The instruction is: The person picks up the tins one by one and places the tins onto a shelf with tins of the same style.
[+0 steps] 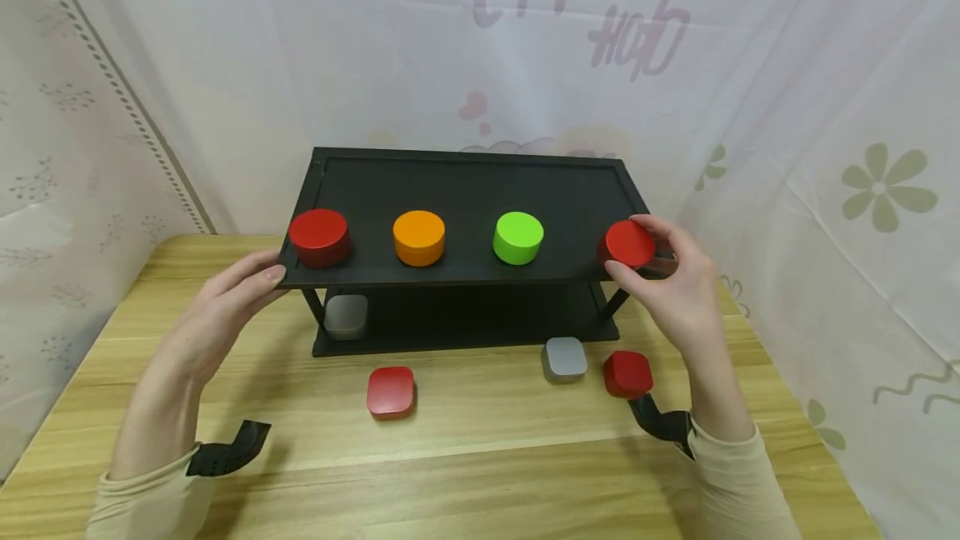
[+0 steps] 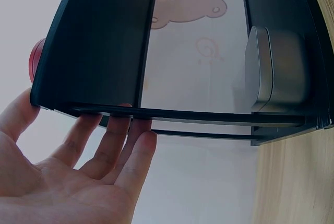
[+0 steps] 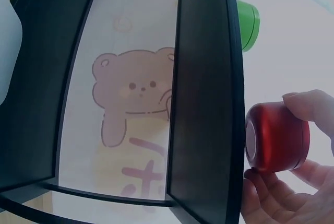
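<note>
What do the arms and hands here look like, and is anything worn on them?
They're a person's: the left hand and right hand are bare, with no gloves showing. Both arms wear plain light beige sleeves. A curved black piece juts out by each cuff; no cables show.

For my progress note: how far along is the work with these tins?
Looks done: a red round tin, an orange one and a green one stand atop the black shelf; a grey square tin sits on its lower tier.
In hand: the right hand grips a second red round tin; the left hand holds the shelf.
Probably left: two red square tins and another grey one on the table.
</note>
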A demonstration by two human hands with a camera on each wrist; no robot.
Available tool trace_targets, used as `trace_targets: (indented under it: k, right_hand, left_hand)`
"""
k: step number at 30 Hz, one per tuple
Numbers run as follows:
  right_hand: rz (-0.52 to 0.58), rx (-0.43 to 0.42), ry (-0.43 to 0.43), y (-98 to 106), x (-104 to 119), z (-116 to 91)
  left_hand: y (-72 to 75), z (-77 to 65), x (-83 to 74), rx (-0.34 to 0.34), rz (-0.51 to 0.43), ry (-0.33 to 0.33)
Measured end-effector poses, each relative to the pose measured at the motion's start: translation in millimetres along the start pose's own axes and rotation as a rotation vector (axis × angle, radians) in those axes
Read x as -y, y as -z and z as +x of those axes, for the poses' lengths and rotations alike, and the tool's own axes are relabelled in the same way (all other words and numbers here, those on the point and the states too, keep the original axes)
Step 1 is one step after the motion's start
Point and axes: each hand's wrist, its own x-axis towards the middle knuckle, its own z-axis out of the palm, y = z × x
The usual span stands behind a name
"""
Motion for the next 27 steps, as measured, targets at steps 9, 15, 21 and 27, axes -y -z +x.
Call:
trace_targets:
  k: [9, 15, 21, 27]
  right_hand:
    - [-0.028, 0.009, -0.020, 1, -7, 7]
    - [-0.049, 0.024, -0.016, 2, -7, 10]
    - [-0.082, 0.051, -0.031, 2, -8, 13]
    - [-0.096, 0.077, -0.054, 3, -7, 15]
  left_hand:
    - [-0.1, 0.1, -0.3, 0.006, -0.001, -0.010]
    - [-0.2, 0.3, -0.2, 0.008, -0.003, -0.019]
    - [0.0, 0.2, -0.4, 0.009, 0.000, -0.013]
    - [0.0, 0.1, -0.3, 0.008, 0.007, -0.009]
